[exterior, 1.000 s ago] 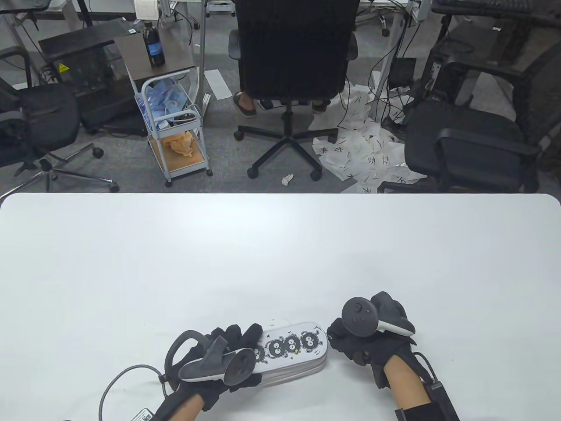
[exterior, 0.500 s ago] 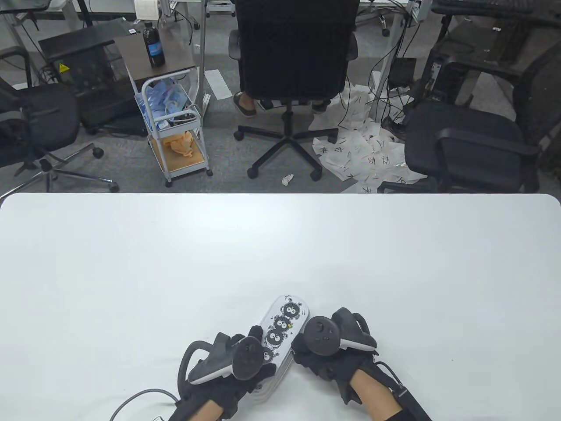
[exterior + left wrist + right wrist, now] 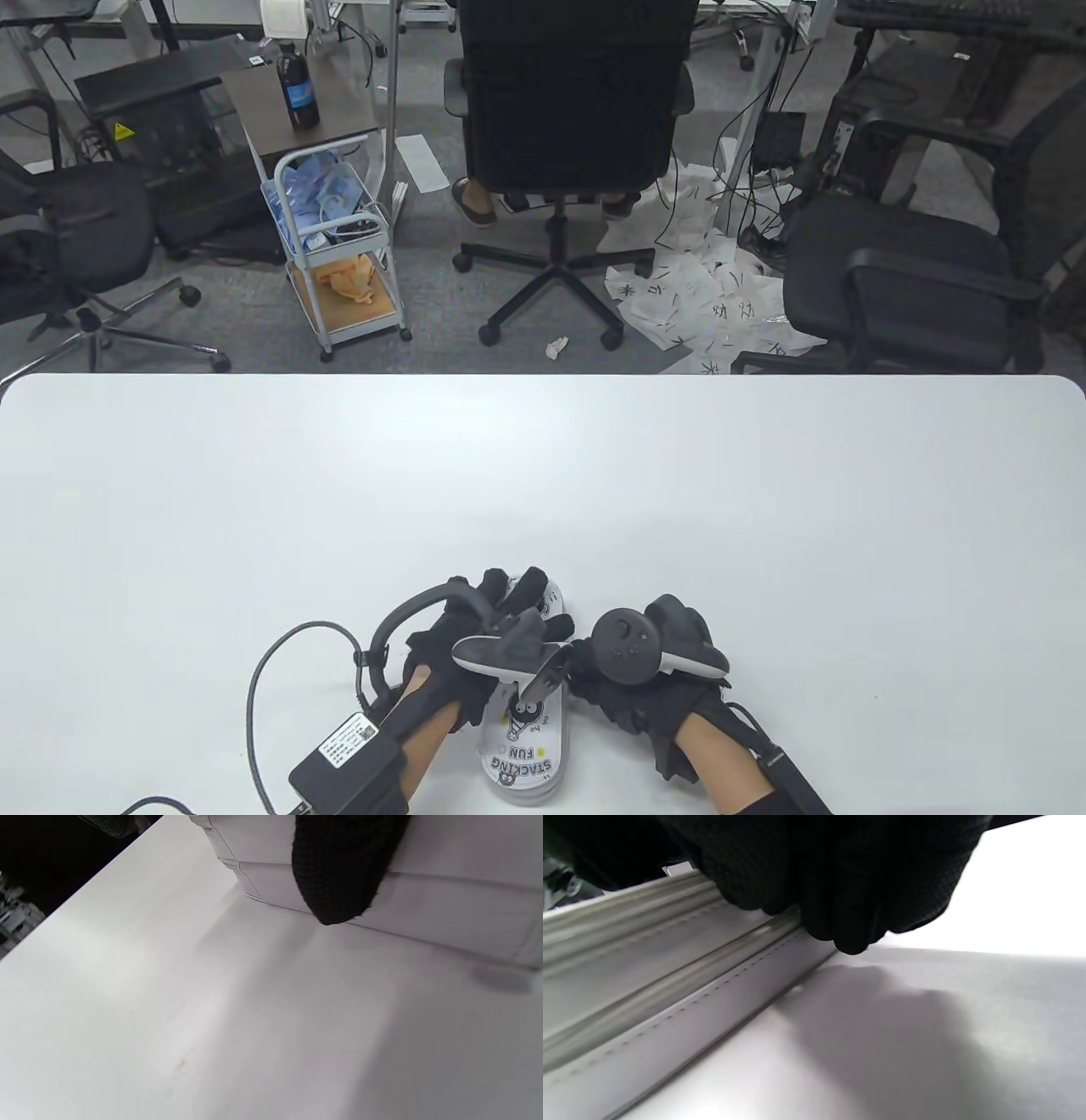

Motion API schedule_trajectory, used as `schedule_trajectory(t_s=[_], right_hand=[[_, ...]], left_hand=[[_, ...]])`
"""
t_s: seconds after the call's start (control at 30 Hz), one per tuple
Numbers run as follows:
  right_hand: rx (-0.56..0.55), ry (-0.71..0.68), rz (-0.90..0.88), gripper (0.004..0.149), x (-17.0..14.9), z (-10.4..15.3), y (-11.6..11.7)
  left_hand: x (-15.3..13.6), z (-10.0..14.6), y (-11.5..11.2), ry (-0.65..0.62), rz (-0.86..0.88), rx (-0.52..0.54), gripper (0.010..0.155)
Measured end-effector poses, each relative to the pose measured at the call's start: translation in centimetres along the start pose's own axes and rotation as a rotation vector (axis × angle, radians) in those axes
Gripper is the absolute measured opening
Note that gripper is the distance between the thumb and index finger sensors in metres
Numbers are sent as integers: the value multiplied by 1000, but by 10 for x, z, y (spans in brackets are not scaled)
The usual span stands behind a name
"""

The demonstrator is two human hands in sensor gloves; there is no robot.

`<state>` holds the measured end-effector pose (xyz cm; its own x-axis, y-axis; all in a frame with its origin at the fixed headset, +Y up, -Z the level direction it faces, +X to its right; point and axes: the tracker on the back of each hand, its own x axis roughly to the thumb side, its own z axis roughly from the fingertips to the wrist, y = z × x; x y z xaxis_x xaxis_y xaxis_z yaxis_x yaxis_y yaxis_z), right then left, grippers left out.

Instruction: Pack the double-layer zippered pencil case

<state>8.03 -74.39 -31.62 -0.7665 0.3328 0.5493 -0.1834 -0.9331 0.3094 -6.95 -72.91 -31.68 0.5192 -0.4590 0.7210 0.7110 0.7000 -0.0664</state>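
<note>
Both gloved hands hold a white pencil case (image 3: 528, 747) on the surface (image 3: 254, 509): left hand (image 3: 475, 645) curled over its far end, right hand (image 3: 628, 688) pinching its right edge.

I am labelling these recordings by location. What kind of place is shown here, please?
Most likely an office or lab workspace. Beyond the white table stand several black office chairs, cables run across the grey carpet, and a small wheeled cart holds supplies. Loose papers lie on the floor.
</note>
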Motion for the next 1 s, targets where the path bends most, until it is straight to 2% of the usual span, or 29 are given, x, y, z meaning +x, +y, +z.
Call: schedule_trajectory(t_s=[0.07, 0.17, 0.27, 0.4, 0.53, 0.6, 0.67, 0.7, 0.87, 0.97, 1.0], right_hand=[[2, 0, -41, 40, -3, 0, 0], [10, -3, -71, 40, -6, 0, 1], [-48, 13, 29, 40, -4, 4, -7], [-87, 76, 180, 39, -16, 12, -17], [-99, 130, 192, 39, -33, 19, -25], [-89, 149, 249, 39, -39, 23, -29], [-77, 131, 177, 38, -41, 24, -33], [-74, 113, 135, 38, -39, 24, -36], [-121, 51, 159, 38, -18, 23, -39], [-143, 7, 138, 39, 3, 14, -29], [-136, -6, 187, 40, 12, 10, -25]], left_hand=[[1, -2, 1, -31, -43, 45, 120], [-4, -6, 2, -17, -26, 11, 121], [-18, -8, -1, 21, 47, -50, 122], [-43, -5, -18, 76, 234, -90, 117], [-59, -3, -34, 93, 435, -56, 116], [-64, -2, -38, 124, 437, -63, 117], [-66, -5, -39, 117, 485, -55, 118], [-66, -7, -38, 131, 512, -79, 118], [-63, -15, -30, 144, 594, -119, 121], [-59, -17, -27, 134, 539, -113, 121], [-57, -18, -27, 136, 522, -123, 121]])
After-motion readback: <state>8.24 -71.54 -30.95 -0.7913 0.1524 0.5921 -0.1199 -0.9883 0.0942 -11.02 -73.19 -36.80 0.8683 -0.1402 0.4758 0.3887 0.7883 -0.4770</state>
